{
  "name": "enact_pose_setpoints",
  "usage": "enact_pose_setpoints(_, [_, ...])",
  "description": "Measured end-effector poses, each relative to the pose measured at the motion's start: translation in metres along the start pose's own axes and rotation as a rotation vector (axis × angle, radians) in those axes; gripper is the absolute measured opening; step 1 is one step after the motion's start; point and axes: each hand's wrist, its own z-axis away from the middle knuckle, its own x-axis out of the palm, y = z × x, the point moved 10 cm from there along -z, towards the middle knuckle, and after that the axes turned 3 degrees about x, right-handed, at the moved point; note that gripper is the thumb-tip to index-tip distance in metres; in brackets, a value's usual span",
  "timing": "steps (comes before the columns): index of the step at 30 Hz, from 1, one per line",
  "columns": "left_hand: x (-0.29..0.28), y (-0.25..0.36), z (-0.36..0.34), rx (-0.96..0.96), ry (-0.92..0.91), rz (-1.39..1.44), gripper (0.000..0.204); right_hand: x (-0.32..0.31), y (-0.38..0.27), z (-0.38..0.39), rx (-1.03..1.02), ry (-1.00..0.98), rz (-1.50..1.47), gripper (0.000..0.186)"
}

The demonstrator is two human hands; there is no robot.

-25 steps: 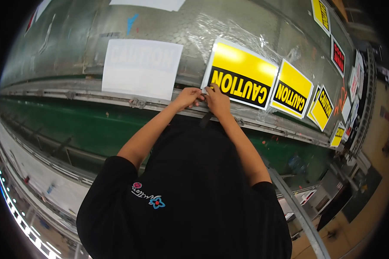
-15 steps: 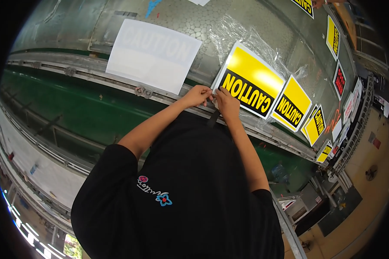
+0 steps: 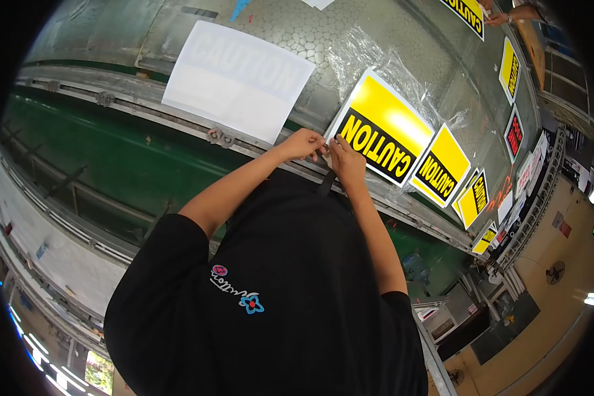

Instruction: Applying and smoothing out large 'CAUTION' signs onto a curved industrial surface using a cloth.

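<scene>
A yellow-and-black sign sheet (image 3: 393,109) with a white border lies on the grey metal table, its near left corner at my fingers. My right hand (image 3: 348,162) pinches that corner. Right beside it, my left hand (image 3: 303,145) has its fingertips closed close to the same corner; whatever they grip is too small to make out. Left of my hands a white sheet (image 3: 237,82), blank side up with faint print showing through, lies flat. A smaller yellow-and-black sign (image 3: 441,165) sits just right of the large one.
Crumpled clear plastic film (image 3: 376,59) lies behind the large sign. More yellow-and-black signs (image 3: 472,200) and a red-and-black sign (image 3: 515,134) spread along the right. Another person's hand (image 3: 498,18) touches a sign at the far right. A metal rail (image 3: 138,109) runs along the near table edge.
Both hands stay at the sign's corner with only slight finger movement. The other person's hand shows more at the far right. The whole view has shifted a little.
</scene>
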Motion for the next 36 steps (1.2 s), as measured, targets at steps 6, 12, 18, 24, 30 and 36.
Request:
enact_pose_setpoints(6, [0.0, 0.009, 0.002, -0.062, 0.011, -0.009, 0.027, -0.006, -0.004, 0.004, -0.085, 0.104, -0.015, 0.021])
enact_pose_setpoints(12, [0.001, 0.042, 0.003, -0.064, 0.101, -0.288, 0.037, -0.006, -0.005, 0.009, -0.089, 0.071, 0.01, 0.027])
enact_pose_setpoints(18, [0.018, 0.053, -0.018, -0.015, 0.099, -0.117, 0.037, -0.025, -0.005, 0.014, -0.139, 0.206, 0.019, 0.028])
enact_pose_setpoints(24, [0.023, 0.052, -0.036, -0.056, 0.091, -0.192, 0.03, -0.049, -0.01, 0.023, -0.128, 0.268, 0.026, 0.031])
enact_pose_setpoints(30, [0.037, 0.073, -0.022, -0.076, 0.088, -0.138, 0.026, -0.083, -0.007, 0.036, -0.088, 0.476, 0.033, 0.025])
enact_pose_setpoints(36, [0.061, 0.086, -0.014, -0.096, -0.075, 0.348, 0.038, -0.103, 0.009, 0.038, 0.019, 0.535, -0.203, 0.02])
